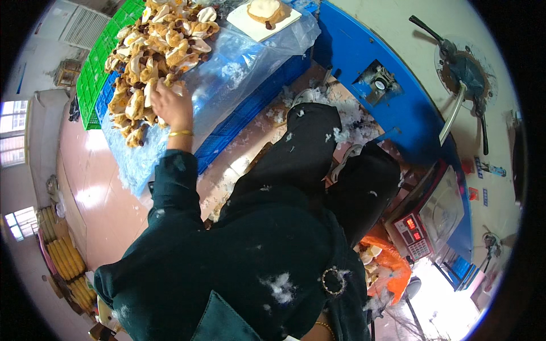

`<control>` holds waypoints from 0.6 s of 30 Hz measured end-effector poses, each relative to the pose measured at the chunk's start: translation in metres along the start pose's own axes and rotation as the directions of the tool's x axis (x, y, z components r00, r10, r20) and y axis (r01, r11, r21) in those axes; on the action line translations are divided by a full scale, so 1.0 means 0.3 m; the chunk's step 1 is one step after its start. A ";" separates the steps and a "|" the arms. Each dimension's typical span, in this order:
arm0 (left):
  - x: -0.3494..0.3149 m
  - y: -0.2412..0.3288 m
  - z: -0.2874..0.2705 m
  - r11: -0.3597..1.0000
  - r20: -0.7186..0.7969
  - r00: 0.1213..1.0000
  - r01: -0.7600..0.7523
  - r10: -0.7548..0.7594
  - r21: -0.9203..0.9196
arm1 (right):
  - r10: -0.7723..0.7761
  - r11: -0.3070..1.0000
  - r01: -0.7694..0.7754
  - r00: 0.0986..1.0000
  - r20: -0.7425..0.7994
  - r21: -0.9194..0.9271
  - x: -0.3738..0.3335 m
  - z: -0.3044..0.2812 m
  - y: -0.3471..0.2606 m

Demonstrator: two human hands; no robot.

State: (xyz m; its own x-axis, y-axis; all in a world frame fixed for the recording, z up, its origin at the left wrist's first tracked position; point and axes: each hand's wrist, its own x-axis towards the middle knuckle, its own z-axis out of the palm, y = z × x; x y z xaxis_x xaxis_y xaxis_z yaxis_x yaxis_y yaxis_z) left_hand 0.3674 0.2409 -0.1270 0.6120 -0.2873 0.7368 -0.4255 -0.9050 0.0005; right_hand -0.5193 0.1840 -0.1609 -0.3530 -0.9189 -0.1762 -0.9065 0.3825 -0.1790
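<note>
Left hand (170,105) among tan plush pieces (170,51)

Right wrist (316,335) cut by lower edge; plush pile (162,42) by upper.

dark green top (256,233), black trousers (296,165), gold-coloured bangle (181,133), beaded bracelet (324,282)

Small tan-and-white plush pieces (165,51) heaped on clear plastic sheeting (239,74), left; square white pad (242,24), same sheeting, right of heap; red-panelled rectangular digital scale (429,220), far right.
</note>
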 end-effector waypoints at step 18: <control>0.010 -0.138 0.141 0.941 0.311 0.897 -0.249 0.314 -0.231 | -0.643 0.660 0.570 0.765 -0.024 0.489 -0.006 0.025 -1.126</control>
State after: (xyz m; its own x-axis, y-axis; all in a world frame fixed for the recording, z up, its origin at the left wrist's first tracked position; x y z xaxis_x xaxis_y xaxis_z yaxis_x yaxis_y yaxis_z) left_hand 0.4150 0.2643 -0.1533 0.6230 -0.6392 0.4509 -0.7064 -0.7073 -0.0266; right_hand -0.2106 0.0571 -0.1074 0.3071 -0.9517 0.0037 -0.6865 -0.2242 -0.6916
